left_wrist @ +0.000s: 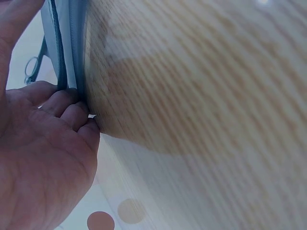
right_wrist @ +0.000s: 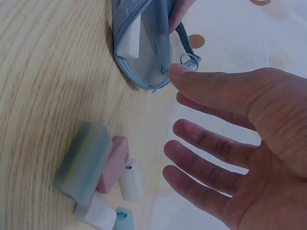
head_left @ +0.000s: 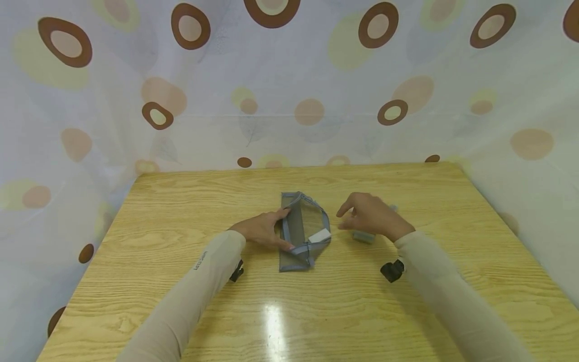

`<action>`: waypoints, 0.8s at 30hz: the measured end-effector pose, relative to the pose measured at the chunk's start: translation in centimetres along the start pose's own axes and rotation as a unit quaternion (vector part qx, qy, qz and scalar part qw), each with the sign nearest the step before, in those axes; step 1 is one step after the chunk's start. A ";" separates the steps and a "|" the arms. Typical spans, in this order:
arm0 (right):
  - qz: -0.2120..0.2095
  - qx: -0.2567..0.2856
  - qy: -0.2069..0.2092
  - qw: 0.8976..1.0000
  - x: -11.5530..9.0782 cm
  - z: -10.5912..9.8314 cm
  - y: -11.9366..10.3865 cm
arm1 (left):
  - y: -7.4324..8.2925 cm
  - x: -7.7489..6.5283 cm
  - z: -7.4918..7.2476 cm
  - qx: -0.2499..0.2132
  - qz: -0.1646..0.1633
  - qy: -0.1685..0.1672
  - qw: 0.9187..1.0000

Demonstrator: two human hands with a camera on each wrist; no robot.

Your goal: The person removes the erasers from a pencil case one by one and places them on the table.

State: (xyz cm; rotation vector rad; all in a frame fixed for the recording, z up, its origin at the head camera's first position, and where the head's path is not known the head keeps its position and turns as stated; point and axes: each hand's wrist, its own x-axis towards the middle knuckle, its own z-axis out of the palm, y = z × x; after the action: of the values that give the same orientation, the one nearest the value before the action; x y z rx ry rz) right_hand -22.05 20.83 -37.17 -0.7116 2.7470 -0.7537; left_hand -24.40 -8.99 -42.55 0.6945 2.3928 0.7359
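A grey-blue mesh zip pouch [head_left: 296, 226] lies on the table with its zipped mouth spread wide. My left hand [head_left: 263, 230] grips its left edge, the thumb and fingers apart along the opening and the fingertips curled at the zipper [left_wrist: 60, 48]. A white block [head_left: 319, 236] is inside the pouch. My right hand [head_left: 370, 215] hovers just right of the pouch, its fingers loosely bent and holding nothing. Below that hand, in the right wrist view, lie a translucent striped cylinder [right_wrist: 84, 163], a pink block [right_wrist: 113, 165], two white pieces [right_wrist: 130, 181] and a teal piece [right_wrist: 125, 219].
The wood-grain table [head_left: 217, 311] carries all these things. A white curtain with brown and beige spots [head_left: 280, 75] hangs behind it and at both sides. Zipper pulls with a ring [right_wrist: 190, 61] dangle from the pouch's end. Each wrist wears a black mount [head_left: 392, 271].
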 end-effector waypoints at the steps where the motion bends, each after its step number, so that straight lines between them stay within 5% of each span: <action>1: -0.002 -0.002 -0.002 1.000 0.1 0.1 -0.1 | 0.0 0.0 0.0 0.000 0.000 0.000 1.000; 24: -0.020 -0.026 -0.039 0.999 1.8 2.4 -1.1 | 0.1 0.0 0.1 0.004 -0.005 0.005 1.000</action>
State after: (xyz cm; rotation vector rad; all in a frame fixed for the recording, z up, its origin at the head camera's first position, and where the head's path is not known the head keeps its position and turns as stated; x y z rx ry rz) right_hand -22.37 18.11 -38.79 -0.7930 2.6980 -0.6492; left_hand -24.30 -8.90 -42.52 0.6825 2.4086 0.7276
